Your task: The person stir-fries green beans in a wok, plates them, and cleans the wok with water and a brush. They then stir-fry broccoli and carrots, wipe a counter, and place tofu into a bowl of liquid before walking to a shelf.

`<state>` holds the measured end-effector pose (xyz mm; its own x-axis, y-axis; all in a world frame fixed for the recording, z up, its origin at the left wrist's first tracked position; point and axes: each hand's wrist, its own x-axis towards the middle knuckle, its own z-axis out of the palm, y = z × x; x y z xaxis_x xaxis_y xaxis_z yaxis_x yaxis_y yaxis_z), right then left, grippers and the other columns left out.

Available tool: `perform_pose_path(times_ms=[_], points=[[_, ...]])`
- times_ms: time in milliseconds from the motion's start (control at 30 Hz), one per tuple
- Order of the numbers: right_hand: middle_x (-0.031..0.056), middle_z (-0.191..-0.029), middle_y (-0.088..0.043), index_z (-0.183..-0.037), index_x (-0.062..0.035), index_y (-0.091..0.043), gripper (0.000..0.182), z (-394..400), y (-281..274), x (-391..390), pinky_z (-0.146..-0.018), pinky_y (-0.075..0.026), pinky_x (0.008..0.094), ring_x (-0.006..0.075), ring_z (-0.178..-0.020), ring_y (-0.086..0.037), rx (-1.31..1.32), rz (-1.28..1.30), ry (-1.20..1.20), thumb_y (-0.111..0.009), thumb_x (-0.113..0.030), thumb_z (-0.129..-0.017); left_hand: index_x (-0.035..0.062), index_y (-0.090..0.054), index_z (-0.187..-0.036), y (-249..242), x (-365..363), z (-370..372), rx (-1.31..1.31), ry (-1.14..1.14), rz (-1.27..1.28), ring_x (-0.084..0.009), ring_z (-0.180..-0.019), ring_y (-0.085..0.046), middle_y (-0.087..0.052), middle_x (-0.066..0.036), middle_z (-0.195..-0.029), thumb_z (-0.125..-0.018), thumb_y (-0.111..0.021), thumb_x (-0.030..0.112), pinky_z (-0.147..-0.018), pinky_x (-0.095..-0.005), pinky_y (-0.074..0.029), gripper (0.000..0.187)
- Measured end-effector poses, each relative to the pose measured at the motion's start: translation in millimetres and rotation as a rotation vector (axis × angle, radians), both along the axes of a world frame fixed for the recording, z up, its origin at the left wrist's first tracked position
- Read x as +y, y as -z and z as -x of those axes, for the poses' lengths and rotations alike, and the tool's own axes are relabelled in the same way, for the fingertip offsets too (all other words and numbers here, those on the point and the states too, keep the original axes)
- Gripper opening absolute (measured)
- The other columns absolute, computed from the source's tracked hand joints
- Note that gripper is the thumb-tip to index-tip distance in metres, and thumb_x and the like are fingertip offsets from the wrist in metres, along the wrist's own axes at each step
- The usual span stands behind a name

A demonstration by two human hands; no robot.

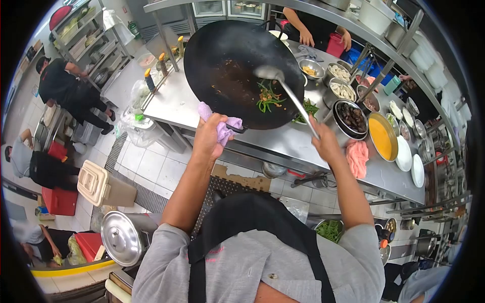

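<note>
Cream lidded bin (117,194) on tiled floor (164,174), lidded steel pot (121,238), person in black (61,81) beside loaded shelves (81,33)

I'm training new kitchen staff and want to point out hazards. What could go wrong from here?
The cloth between the left hand and the handle could slip, letting the wok tip. The green vegetables lie toward the wok's near side, so a hard sweep of the ladle in the right hand might throw some onto the counter.
</note>
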<state>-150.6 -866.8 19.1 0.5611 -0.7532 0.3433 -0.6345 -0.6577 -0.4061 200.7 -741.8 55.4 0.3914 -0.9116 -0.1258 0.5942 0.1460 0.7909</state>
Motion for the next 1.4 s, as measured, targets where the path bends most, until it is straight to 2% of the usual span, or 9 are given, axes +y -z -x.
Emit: perform_pose_path(times_ms=[133, 433, 600, 733, 933, 1067, 1167, 1267, 1400], points=[[0.0162, -0.095, -0.055, -0.145, -0.0158, -0.044, 0.07, 32, -20, 53, -0.077, -0.047, 0.044, 0.0368, -0.086, -0.059, 0.178, -0.14, 0.016, -0.059, 0.0, -0.079, 0.0063, -0.056, -0.087, 2, -7, 2, 0.029, -0.039, -0.01, -0.0216, -0.065, -0.063, -0.06, -0.008, -0.078, -0.085, -0.061, 0.01, -0.044, -0.0336, -0.048, 0.006], [0.0086, -0.097, -0.056, -0.14, -0.0198, -0.052, 0.06, 70, -8, 37, -0.075, -0.051, 0.0406, 0.03, -0.085, -0.061, 0.261, 0.095, 0.077, -0.053, 0.0, -0.083, 0.005, -0.055, -0.089, -4, -5, 1, 0.015, -0.029, -0.025, -0.0212, -0.065, -0.062, -0.06, -0.008, -0.08, -0.084, -0.061, 0.008, -0.044, -0.0332, -0.046, 0.008], [0.0162, -0.102, -0.053, -0.146, -0.0184, -0.042, 0.069, 51, -16, 17, -0.082, -0.047, 0.0458, 0.0365, -0.094, -0.057, 0.125, 0.055, 0.121, -0.053, 0.002, -0.081, 0.0055, -0.054, -0.092, 1, -7, 5, 0.013, -0.037, -0.01, -0.0206, -0.065, -0.062, -0.059, -0.007, -0.08, -0.083, -0.061, 0.008, -0.045, -0.0334, -0.046, 0.012], [0.0175, -0.099, -0.051, -0.147, -0.0171, -0.042, 0.073, 21, -8, 0, -0.083, -0.046, 0.0432, 0.0359, -0.091, -0.055, 0.048, 0.076, 0.027, -0.057, 0.005, -0.078, 0.0079, -0.052, -0.097, -4, -10, 18, -0.009, -0.052, 0.006, -0.02, -0.069, -0.062, -0.058, -0.006, -0.082, -0.082, -0.061, 0.009, -0.046, -0.0332, -0.047, 0.018], [0.0134, -0.102, -0.053, -0.145, -0.0177, -0.043, 0.064, 54, -25, 38, -0.08, -0.049, 0.0445, 0.0343, -0.091, -0.058, 0.324, -0.039, 0.209, -0.05, 0.0, -0.085, 0.0105, -0.047, -0.1, 1, -25, 36, -0.035, -0.13, 0.03, -0.019, -0.068, -0.062, -0.056, -0.004, -0.082, -0.081, -0.058, 0.007, -0.045, -0.0328, -0.047, 0.022], [0.008, -0.097, -0.054, -0.142, -0.024, -0.05, 0.059, 84, -44, 51, -0.078, -0.049, 0.0401, 0.0294, -0.089, -0.059, 0.53, 0.181, 0.268, -0.051, -0.002, -0.087, 0.01, -0.046, -0.098, 11, -40, 47, -0.06, -0.185, 0.067, -0.0182, -0.067, -0.061, -0.054, -0.004, -0.081, -0.08, -0.057, 0.007, -0.045, -0.0324, -0.046, 0.022], [0.0088, -0.095, -0.056, -0.138, -0.0168, -0.053, 0.062, 104, -35, 44, -0.089, -0.043, 0.0416, 0.0292, -0.092, -0.055, 0.399, 0.266, 0.244, -0.058, 0.002, -0.079, 0.0094, -0.036, -0.113, 20, -48, 51, -0.077, -0.179, 0.101, -0.0181, -0.065, -0.06, -0.054, -0.008, -0.088, -0.078, -0.056, 0.005, -0.043, -0.0315, -0.047, 0.041], [0.0109, -0.097, -0.055, -0.141, -0.0152, -0.049, 0.065, 100, -38, 47, -0.087, -0.044, 0.0407, 0.0303, -0.092, -0.054, 0.41, 0.274, 0.245, -0.057, 0.003, -0.079, 0.0085, -0.035, -0.113, 22, -50, 51, -0.091, -0.208, 0.092, -0.0182, -0.065, -0.06, -0.053, -0.008, -0.087, -0.078, -0.056, 0.005, -0.043, -0.032, -0.047, 0.04], [0.014, -0.1, -0.053, -0.145, -0.0186, -0.044, 0.068, 53, -33, 43, -0.078, -0.05, 0.0443, 0.034, -0.09, -0.059, 0.185, 0.015, 0.151, -0.053, 0.001, -0.08, 0.0082, -0.038, -0.108, 18, -47, 49, -0.058, -0.212, 0.08, -0.019, -0.067, -0.061, -0.054, -0.007, -0.085, -0.079, -0.057, 0.004, -0.044, -0.0336, -0.047, 0.035]])
